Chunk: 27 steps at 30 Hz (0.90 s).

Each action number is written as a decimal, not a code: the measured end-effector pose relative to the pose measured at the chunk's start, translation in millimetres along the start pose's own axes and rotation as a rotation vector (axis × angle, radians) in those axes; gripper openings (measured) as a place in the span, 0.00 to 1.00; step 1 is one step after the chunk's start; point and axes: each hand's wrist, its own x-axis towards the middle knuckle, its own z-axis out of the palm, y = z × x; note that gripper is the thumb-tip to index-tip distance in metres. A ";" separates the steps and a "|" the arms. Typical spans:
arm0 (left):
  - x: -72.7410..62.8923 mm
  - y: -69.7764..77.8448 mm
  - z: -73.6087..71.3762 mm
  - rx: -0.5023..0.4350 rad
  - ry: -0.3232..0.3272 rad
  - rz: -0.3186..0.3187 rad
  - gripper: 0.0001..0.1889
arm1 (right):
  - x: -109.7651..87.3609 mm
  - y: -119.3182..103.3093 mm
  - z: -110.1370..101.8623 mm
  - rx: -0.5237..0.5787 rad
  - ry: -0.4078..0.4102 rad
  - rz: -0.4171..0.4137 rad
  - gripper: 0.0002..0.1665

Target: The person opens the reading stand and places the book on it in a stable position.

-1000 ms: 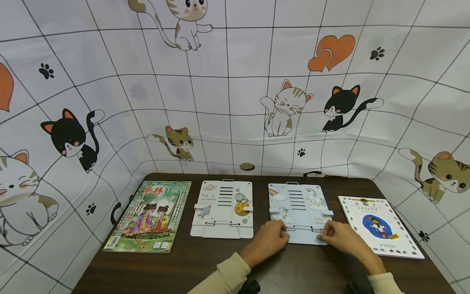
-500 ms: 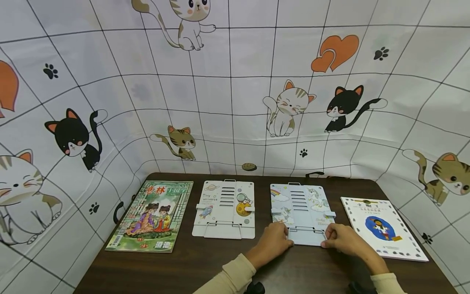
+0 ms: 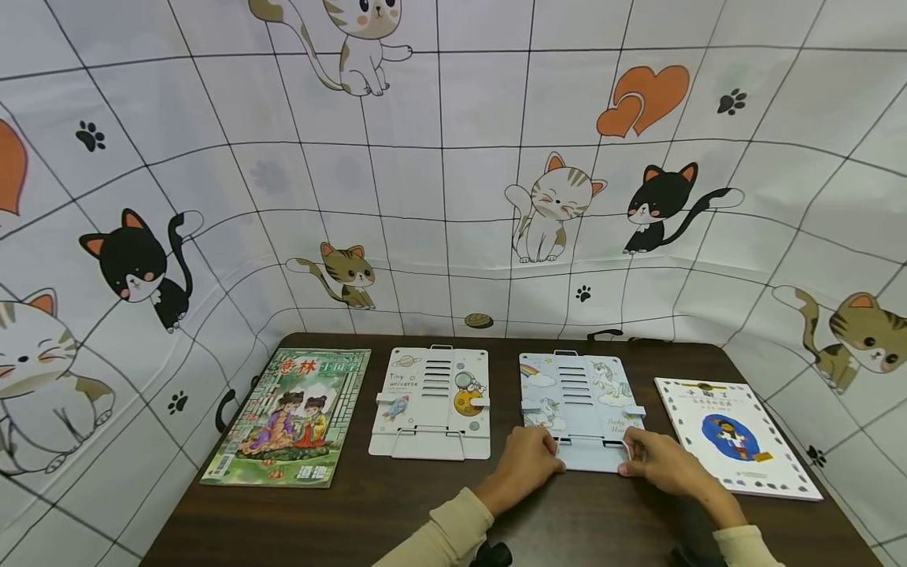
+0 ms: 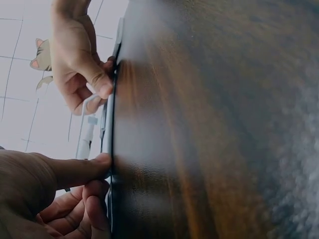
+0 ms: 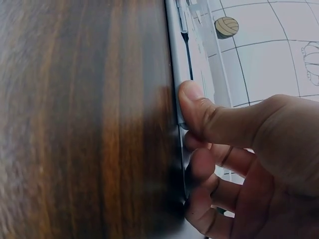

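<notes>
A flat book stand (image 3: 577, 394) with a rainbow and unicorn print lies right of the table's middle. Its wire page holder runs across the lower part. At its front left corner, my left hand (image 3: 523, 466) pinches the edge, thumb extended and the other fingers curled; the left wrist view has this hand (image 4: 50, 191) low at the left. My right hand (image 3: 662, 465) grips the front right corner, and in the right wrist view its thumb (image 5: 192, 94) presses the stand's edge. Some fingertips of both hands are hidden beside the stand.
A second book stand (image 3: 430, 402) with a space print lies to the left. Beyond it is a green magazine (image 3: 290, 417). On the right lies a white book (image 3: 737, 441), close to my right hand. Cat-print cloth (image 3: 439, 181) rises behind the dark table (image 3: 340, 520).
Both hands have shifted slightly nearer the stand's front corners, and the thumbs now lie at its front edge. The stands, magazine and book stay in place.
</notes>
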 end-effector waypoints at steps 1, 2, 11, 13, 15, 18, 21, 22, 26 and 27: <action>0.1 -0.3 -0.3 0.002 0.001 0.003 0.14 | 0.3 0.5 0.4 -0.001 0.002 -0.008 0.22; 0.3 -0.7 -0.6 0.002 0.004 0.010 0.14 | 0.3 1.7 1.2 -0.014 0.010 -0.028 0.22; 2.1 -2.1 0.1 -0.009 0.020 0.040 0.15 | -2.1 -7.2 0.8 -0.071 0.009 0.015 0.21; 2.3 -2.3 0.4 -0.006 0.021 0.054 0.15 | -3.8 -10.5 0.5 -0.077 0.018 0.023 0.21; 2.7 -2.5 0.6 -0.001 0.020 0.063 0.15 | -4.9 -12.1 0.3 -0.075 0.028 0.024 0.20; 1.9 -1.7 -0.1 -0.008 -0.001 0.055 0.15 | -6.0 -12.5 -0.7 -0.053 0.024 0.030 0.20; 0.7 -2.3 0.3 -0.036 -0.036 0.037 0.15 | -6.9 -12.0 -4.9 0.024 -0.011 0.012 0.20; 1.3 -4.6 1.6 -0.047 -0.051 0.033 0.14 | -6.5 -10.8 -7.3 0.058 -0.034 0.000 0.20; 6.3 -14.9 -1.3 -0.094 -0.113 0.044 0.11 | -1.3 0.2 -18.9 0.246 -0.177 -0.039 0.11; 8.6 -17.7 -3.3 -0.102 -0.115 0.053 0.10 | 0.8 3.2 -22.2 0.281 -0.208 -0.040 0.08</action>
